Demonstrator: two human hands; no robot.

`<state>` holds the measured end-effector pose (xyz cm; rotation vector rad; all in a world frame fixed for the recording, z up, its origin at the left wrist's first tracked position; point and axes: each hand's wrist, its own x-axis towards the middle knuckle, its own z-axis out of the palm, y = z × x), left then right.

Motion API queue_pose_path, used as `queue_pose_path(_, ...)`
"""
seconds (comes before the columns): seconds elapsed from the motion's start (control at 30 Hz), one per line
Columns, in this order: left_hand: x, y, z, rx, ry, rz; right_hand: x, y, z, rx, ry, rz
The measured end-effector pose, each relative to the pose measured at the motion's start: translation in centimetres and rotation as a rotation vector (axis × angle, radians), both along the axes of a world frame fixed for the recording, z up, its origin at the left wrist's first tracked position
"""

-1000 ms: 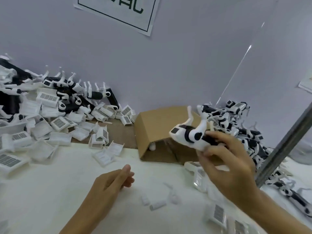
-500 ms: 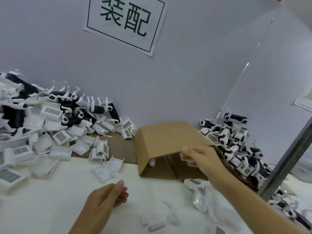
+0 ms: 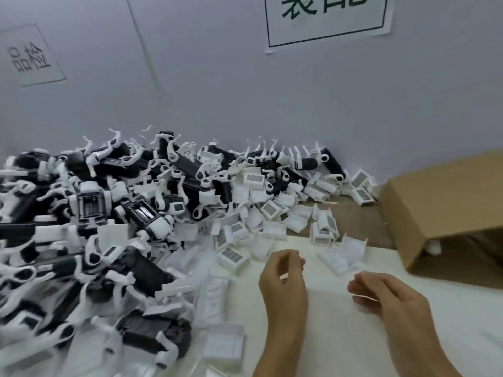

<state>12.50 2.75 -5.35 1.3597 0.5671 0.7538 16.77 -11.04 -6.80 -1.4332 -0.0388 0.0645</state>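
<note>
Two bare hands float just above the white counter (image 3: pixel 340 336). The left hand (image 3: pixel 283 284) has its fingers (image 3: pixel 295 258) bent in a soft curl, with the thumb close to the tips, and I can see nothing in it. The right hand (image 3: pixel 386 295) is beside it, a little apart, and its fingers (image 3: pixel 359 284) are also loosely bent and hold nothing. A small white shell piece (image 3: pixel 339 258) lies flat on the counter just past the hands, close to both but touching neither. A white piece with a dark grid (image 3: pixel 233 257) lies just to the left of the left hand. More pieces like these are spread behind them. On the left is a big pile of black and white toy parts (image 3: pixel 95 227), heaped up against the wall. On the right a brown cardboard box (image 3: pixel 441 202) lies on its side with its open end toward the counter. A paper sign (image 3: pixel 326 20) with green writing hangs on the wall above.
</note>
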Motion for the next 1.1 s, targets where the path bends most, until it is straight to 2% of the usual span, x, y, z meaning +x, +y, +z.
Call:
queue_pose_path(0.1,1.4,2.3,2.5,0.082,-0.106,0.192,0.5,0.1,-0.7,-0.044,-0.02,0.024)
queue_pose_path(0.2,3.8,7.8,6.7,0.325,-0.088,0.406,0.9,0.2,-0.9,-0.046,-0.043,0.019)
queue_pose_path(0.23,4.7,10.1,8.0,0.429,0.018,0.462,0.9,0.3,-0.9,-0.049,-0.043,0.013)
queue_pose_path(0.3,5.5,14.7,9.6,0.763,0.425,0.454,1.0,0.6,-0.8,-0.055,-0.048,0.01)
queue_pose_path(0.37,5.2,18.6,9.8,1.231,0.873,0.261,1.0,0.9,-0.8,-0.083,-0.053,0.004)
queue_pose_path(0.4,4.8,20.1,9.5,1.451,0.99,0.168,0.9,1.0,-0.9,-0.098,-0.054,-0.002)
queue_pose_path(0.47,3.8,22.1,8.8,1.731,1.009,0.105,0.9,1.1,-0.9,-0.109,-0.057,-0.022)
queue_pose_path(0.53,3.2,22.6,8.4,1.829,0.906,0.128,1.0,1.1,-0.8,-0.109,-0.066,-0.032)
queue_pose_path(0.6,3.0,22.4,8.1,1.838,0.72,0.156,1.0,1.1,-0.9,-0.122,-0.074,-0.03)
queue_pose_path(0.73,1.9,19.0,8.1,1.641,0.195,0.204,0.8,1.2,-1.2,-0.123,-0.099,-0.008)
queue_pose_path(0.8,1.7,15.4,8.5,1.443,-0.036,0.137,0.8,0.9,-1.1,-0.112,-0.117,-0.002)
queue_pose_path(0.87,1.3,11.4,8.7,1.023,-0.17,-0.011,0.5,0.8,-0.7,-0.071,-0.126,-0.016)
queue_pose_path(0.97,0.5,4.9,7.9,0.17,-0.236,-0.256,-1.1,0.4,0.5,0.034,-0.209,-0.07)
queue_pose_path(1.0,0.3,2.9,7.3,-0.004,-0.237,-0.275,-1.7,0.0,0.9,0.016,-0.283,-0.085)
queue_pose_path(1.1,-0.3,-2.2,5.1,-0.316,-0.221,-0.246,-3.0,-1.5,1.9,-0.186,-0.55,-0.038)
